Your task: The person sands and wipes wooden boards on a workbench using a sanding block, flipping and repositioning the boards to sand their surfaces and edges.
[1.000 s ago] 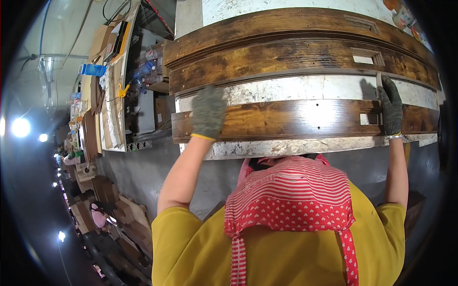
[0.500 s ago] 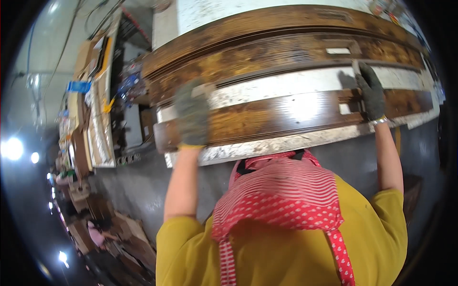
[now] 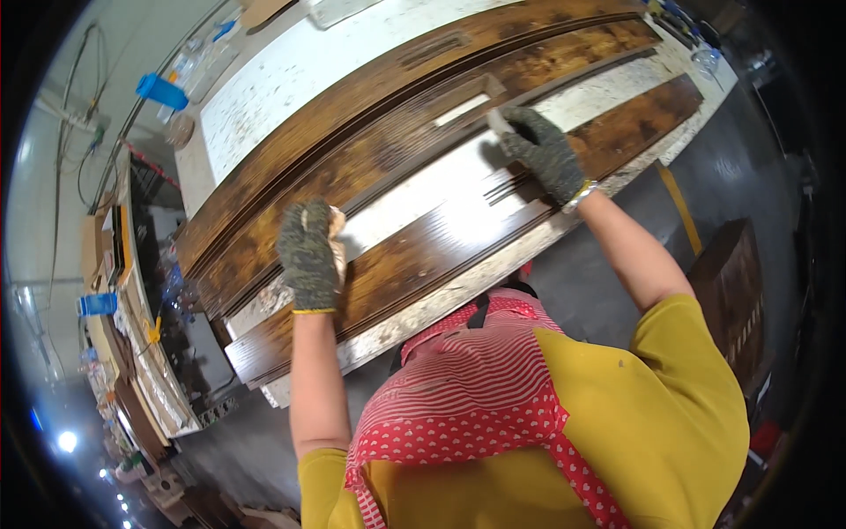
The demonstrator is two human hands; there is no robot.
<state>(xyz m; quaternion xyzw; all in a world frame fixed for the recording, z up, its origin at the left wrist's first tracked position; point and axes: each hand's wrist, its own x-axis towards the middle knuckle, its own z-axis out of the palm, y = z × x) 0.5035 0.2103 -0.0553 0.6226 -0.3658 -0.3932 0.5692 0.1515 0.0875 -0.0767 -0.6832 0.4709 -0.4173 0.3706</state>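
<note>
My left hand (image 3: 308,256), in a dark mottled knit glove, is closed on a crumpled tan cloth or paper (image 3: 338,234) above the near wooden board. That near board (image 3: 405,269) is brown, glossy and long, with dark slots beside my right wrist. My right hand (image 3: 539,152), gloved alike, is curled over the gap between boards, with a small light-grey piece (image 3: 500,123) at its fingertips; its kind is unclear. A middle board (image 3: 352,189) with a rectangular cut-out lies beyond, next to a far board (image 3: 352,119) with a recessed slot.
The boards lie on a white, stained worktable (image 3: 256,115). A blue bottle (image 3: 163,91) stands at the far left. Left of the table is a shelf holding cardboard and blue tape (image 3: 97,304). A dark brown panel (image 3: 736,304) stands on the floor at right.
My view has turned, so the table and boards now slant up to the right. The near board's white cut-out now appears as dark slots. The crumpled piece in my left hand shows more plainly.
</note>
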